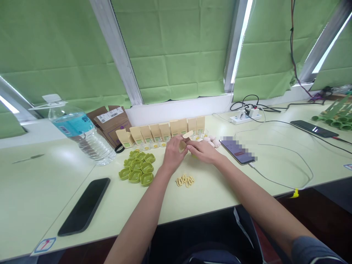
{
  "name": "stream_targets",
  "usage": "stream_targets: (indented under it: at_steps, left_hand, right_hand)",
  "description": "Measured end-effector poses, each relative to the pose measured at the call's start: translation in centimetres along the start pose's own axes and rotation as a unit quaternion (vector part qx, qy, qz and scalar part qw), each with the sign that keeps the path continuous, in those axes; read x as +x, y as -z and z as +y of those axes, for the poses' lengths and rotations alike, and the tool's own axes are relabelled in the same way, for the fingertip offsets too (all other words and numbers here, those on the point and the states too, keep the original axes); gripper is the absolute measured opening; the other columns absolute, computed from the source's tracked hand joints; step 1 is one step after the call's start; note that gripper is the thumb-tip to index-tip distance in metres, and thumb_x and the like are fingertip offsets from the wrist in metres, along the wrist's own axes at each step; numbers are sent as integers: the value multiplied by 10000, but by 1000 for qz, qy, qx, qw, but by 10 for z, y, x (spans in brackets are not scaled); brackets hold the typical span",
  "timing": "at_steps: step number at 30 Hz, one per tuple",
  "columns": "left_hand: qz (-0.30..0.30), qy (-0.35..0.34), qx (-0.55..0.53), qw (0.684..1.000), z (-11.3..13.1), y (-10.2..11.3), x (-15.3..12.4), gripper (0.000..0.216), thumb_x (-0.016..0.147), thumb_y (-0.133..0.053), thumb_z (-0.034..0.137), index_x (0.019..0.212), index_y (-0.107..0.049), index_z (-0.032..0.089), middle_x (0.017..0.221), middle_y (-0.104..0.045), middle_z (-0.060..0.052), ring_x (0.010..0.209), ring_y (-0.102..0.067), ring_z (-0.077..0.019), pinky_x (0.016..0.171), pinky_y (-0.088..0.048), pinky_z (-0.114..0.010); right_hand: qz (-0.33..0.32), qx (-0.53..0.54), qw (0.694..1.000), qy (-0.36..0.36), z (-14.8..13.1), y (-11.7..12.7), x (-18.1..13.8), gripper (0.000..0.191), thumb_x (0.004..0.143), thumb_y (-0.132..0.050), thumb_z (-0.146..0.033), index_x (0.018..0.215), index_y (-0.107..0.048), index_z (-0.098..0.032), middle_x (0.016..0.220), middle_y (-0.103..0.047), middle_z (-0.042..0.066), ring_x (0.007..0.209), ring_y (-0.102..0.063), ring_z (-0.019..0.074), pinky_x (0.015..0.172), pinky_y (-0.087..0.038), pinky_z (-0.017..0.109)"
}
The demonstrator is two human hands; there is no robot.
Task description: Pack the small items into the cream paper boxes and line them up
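Over the middle of the table, my left hand and my right hand meet with closed fingers around a small tan paper box. Its pale flap sticks up above my fingertips, while most of the box is hidden by my hands. Behind it stands a row of similar tan paper boxes, with small clear pieces bearing yellow centres in front. Pale pink rounded pieces lie just right of my right hand. Nearer to me are yellow loops, and several green shaped cups sit left of my left hand.
A large water bottle leans at the left beside an opened cardboard box. A dark phone lies front left. To the right are a cabled phone, a power strip, another phone and green tubes.
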State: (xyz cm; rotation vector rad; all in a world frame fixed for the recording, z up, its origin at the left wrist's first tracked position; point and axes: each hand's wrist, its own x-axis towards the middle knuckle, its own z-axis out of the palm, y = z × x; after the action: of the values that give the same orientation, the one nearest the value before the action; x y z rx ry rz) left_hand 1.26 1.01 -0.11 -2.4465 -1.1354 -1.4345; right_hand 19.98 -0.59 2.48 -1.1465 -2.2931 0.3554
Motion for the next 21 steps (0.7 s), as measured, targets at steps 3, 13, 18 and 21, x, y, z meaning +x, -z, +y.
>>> stream_targets:
  at_steps: [3, 13, 18, 21]
  left_hand:
    - [3, -35, 16, 999, 4, 1, 1, 235, 920, -625, 273, 1126, -520, 232, 1297, -630, -104, 1227, -578, -255, 1025, -445, -449]
    - [17, -85, 62, 994, 7, 4, 2, 255, 885, -608, 155, 1117, -533, 229, 1312, -629, -112, 1224, -579, -261, 1005, -449, -445]
    - [15, -71, 72, 995, 5, 4, 2, 255, 899, -623, 195, 1136, -534, 232, 1309, -635, -109, 1220, -588, -258, 997, -448, -439]
    - [19, -55, 71, 996, 4, 5, 2, 271, 886, -645, 194, 1130, -534, 234, 1306, -639, -100, 1222, -589, -254, 1003, -443, -431]
  right_hand:
    - [-3, -48, 999, -5, -3, 0, 0, 495, 1059, -251, -477, 1211, -652, -230, 915, -739, 65, 773, -637, 216, 641, -331, 285]
    - [-16, -170, 985, -36, -14, 0, 1, 497, 1047, -275, -510, 1155, -650, -201, 929, -752, 102, 796, -683, 253, 606, -292, 289]
    - [23, -149, 988, -32, -15, 1, 0, 411, 1036, -334, -456, 1152, -642, -210, 867, -761, 66, 738, -679, 223, 580, -258, 288]
    - [43, -132, 990, -24, -15, 1, 0, 341, 1011, -392, -389, 1146, -640, -197, 828, -758, 48, 727, -677, 210, 586, -274, 287]
